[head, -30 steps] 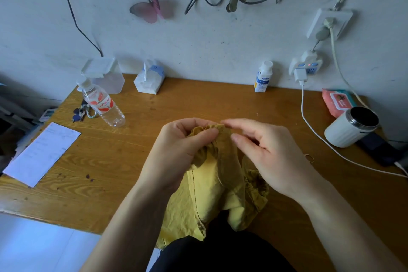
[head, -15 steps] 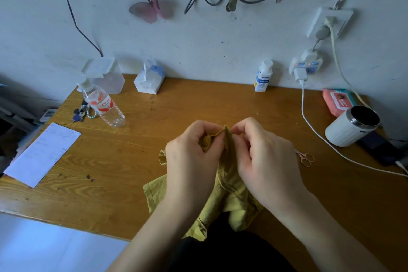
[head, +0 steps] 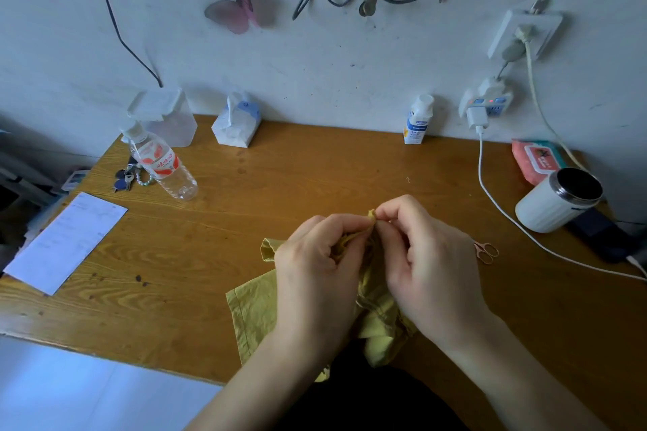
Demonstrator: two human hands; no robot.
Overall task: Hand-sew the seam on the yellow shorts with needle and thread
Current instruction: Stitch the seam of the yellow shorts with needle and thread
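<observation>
Shorts [head: 252, 308], yellow and crumpled, lie at the near edge of the desk [head: 315, 168], partly hanging off it toward the person's lap, with one raised fold held up between the two hands. The left hand [head: 315, 266] grips the bunched cloth, its fingers [head: 345, 224] curled and pinching the fold from the left. The right hand [head: 430, 262] meets it from the other side, fingers [head: 395, 210] bent and pinching the same fold at its top, so the fingertips of both hands nearly touch. Whether a needle sits in that pinch cannot be told. Small scissors [head: 486, 251] lie on the desk just right of the right hand, near a white cable [head: 490, 192]. A mug [head: 556, 201] is farther right. A bottle [head: 162, 164], keys [head: 126, 178] and a paper [head: 66, 241] sit well to the left.
</observation>
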